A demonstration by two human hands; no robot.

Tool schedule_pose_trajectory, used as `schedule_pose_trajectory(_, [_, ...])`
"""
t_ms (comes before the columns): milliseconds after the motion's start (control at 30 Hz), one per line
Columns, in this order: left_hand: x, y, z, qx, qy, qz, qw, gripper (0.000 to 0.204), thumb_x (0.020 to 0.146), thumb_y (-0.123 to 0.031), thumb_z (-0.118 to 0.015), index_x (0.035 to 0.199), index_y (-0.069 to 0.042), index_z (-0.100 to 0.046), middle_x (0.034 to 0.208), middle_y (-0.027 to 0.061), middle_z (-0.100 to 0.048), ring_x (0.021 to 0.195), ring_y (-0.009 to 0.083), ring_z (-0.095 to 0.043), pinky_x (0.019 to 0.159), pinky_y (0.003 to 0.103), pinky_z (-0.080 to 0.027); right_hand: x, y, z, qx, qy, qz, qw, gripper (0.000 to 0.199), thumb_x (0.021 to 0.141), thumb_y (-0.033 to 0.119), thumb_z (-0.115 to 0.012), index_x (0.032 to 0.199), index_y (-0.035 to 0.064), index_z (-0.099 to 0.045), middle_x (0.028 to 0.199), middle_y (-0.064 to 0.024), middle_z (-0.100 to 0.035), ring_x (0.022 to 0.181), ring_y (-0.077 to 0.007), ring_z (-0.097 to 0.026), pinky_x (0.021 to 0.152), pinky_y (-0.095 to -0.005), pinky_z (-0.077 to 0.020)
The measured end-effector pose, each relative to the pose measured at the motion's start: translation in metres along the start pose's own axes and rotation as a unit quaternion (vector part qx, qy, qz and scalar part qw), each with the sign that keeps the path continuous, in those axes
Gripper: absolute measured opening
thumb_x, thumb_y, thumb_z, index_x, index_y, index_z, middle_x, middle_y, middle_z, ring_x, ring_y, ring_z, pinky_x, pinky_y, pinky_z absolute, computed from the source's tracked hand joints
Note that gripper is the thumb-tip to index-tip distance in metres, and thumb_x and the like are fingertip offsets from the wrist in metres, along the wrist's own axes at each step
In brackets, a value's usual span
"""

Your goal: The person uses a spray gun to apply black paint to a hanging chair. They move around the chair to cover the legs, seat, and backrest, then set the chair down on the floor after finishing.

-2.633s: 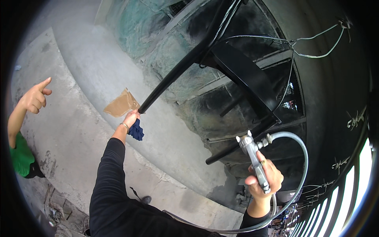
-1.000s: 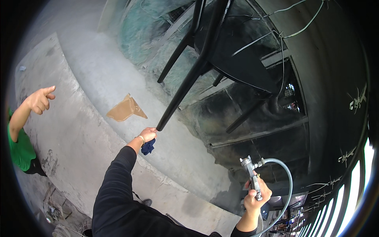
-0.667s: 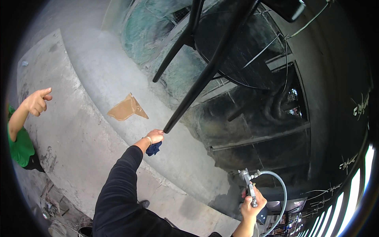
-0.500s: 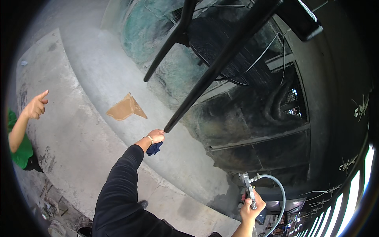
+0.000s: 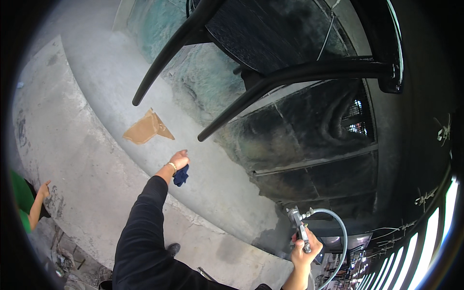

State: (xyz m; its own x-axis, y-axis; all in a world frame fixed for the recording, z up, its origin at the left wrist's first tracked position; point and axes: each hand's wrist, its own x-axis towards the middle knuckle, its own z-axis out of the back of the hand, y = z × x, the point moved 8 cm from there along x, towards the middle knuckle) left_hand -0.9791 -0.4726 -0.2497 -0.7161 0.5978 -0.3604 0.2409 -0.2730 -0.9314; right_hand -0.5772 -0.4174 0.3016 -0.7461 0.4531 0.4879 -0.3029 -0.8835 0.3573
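My left hand [image 5: 180, 159] is closed on a bunched dark blue cloth [image 5: 181, 176], with the arm stretched forward over the pale floor. Just beyond it, apart from the fingers, the leg end of a glossy black chair [image 5: 285, 77] slants down. A second chair leg [image 5: 157, 72] points down further left, and the upper part of the chair runs out of view at the top. In my right hand [image 5: 307, 245], at the lower right, is a metal spray gun [image 5: 297, 223]. A pale hose [image 5: 344, 239] curves from its fitting down to the right.
A torn piece of brown cardboard [image 5: 145, 128] lies on the floor [image 5: 111, 96]. Left of it runs a raised concrete ledge [image 5: 92, 154]. At the left edge stands a person in green [image 5: 24, 203], one hand out. Dark, paint-stained panels [image 5: 314, 140] stand beyond, and wires hang at the right.
The chair has turned, its legs swinging left and up. My left hand has come off the leg end and drawn back slightly left. The other person's hand has dropped lower.
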Motion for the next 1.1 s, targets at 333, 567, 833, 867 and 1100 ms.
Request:
schedule_pose_trajectory(333, [-0.048,0.077,0.225,-0.352,-0.235,0.024,0.906,0.075,0.086,-0.019,-0.061,0.156,0.001,-0.040,0.135,0.0211,-0.063,0.072,0.0165,-0.063,0.069,0.029,-0.052,0.047,0.061,-0.027,0.105,-0.023,0.102,0.989,0.090,0.092,0.073,-0.060,0.114,-0.0128,-0.071,0.064,-0.0125,-0.066,0.053,-0.0153,-0.061,0.050,-0.0266,-0.0466])
schedule_pose_trajectory(567, [-0.085,0.023,0.266,-0.490,-0.152,-0.078,0.855,0.082,0.081,-0.015,-0.045,0.159,0.000,-0.029,0.157,0.0116,-0.048,0.064,0.0134,-0.056,0.059,0.024,-0.046,0.074,0.110,-0.033,0.164,-0.060,0.211,0.962,0.089,0.093,0.072,-0.059,0.116,-0.0134,-0.070,0.069,-0.0133,-0.067,0.050,-0.0134,-0.057,0.048,-0.0250,-0.0451])
schedule_pose_trajectory(833, [-0.066,0.016,0.206,-0.488,-0.074,-0.065,0.867,0.082,0.072,-0.011,-0.048,0.154,-0.004,-0.038,0.141,0.0159,-0.060,0.066,0.0141,-0.054,0.061,0.026,-0.048,0.104,0.095,-0.027,0.124,-0.098,0.185,0.970,0.064,0.098,0.054,-0.067,0.117,-0.0077,-0.072,0.074,-0.0082,-0.068,0.060,-0.0134,-0.063,0.055,-0.0248,-0.0479])
schedule_pose_trajectory(867, [-0.065,0.017,0.197,-0.493,-0.083,-0.061,0.864,0.083,0.072,-0.012,-0.049,0.154,-0.004,-0.038,0.141,0.0166,-0.061,0.064,0.0143,-0.053,0.060,0.027,-0.048,0.109,0.087,-0.026,0.107,-0.098,0.149,0.978,0.065,0.097,0.054,-0.067,0.117,-0.0075,-0.072,0.071,-0.0054,-0.065,0.060,-0.0124,-0.062,0.056,-0.0246,-0.0472])
schedule_pose_trajectory(1100, [-0.047,0.014,0.134,-0.373,-0.060,0.000,0.926,0.073,0.082,-0.016,-0.048,0.152,0.002,-0.042,0.143,0.0110,-0.060,0.064,0.0165,-0.056,0.062,0.030,-0.050,0.081,0.106,-0.010,0.150,-0.081,0.154,0.973,0.082,0.094,0.069,-0.061,0.117,-0.0091,-0.072,0.070,-0.0089,-0.066,0.052,-0.0111,-0.057,0.049,-0.0231,-0.0431])
